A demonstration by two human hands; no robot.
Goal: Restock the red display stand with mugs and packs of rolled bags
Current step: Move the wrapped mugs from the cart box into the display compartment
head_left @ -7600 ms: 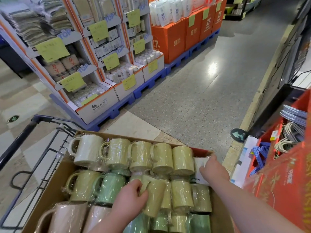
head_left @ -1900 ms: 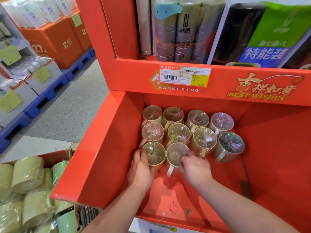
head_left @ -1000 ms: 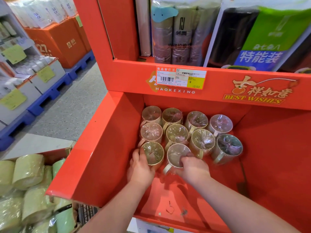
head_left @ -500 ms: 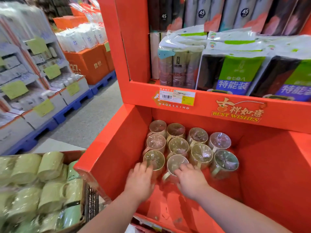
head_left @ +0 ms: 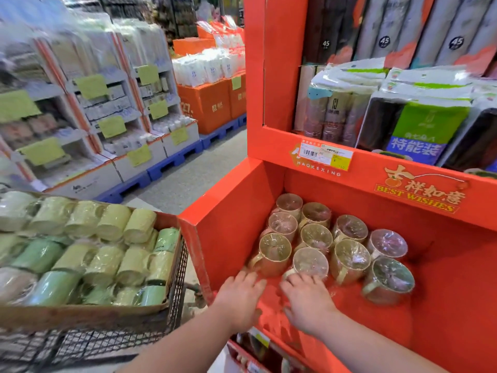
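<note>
Left hand (head_left: 239, 300) and right hand (head_left: 308, 302) have drawn back, fingers apparently relaxed, empty; mugs (head_left: 275, 251) stand mouth-up.

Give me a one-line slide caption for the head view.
Left hand and right hand, open, by wrapped mugs in red display stand; mug carton alongside.

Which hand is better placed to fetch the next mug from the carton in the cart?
Left, probably. The left hand is open and nearer the carton on that side; the right hand is farther off.
</note>
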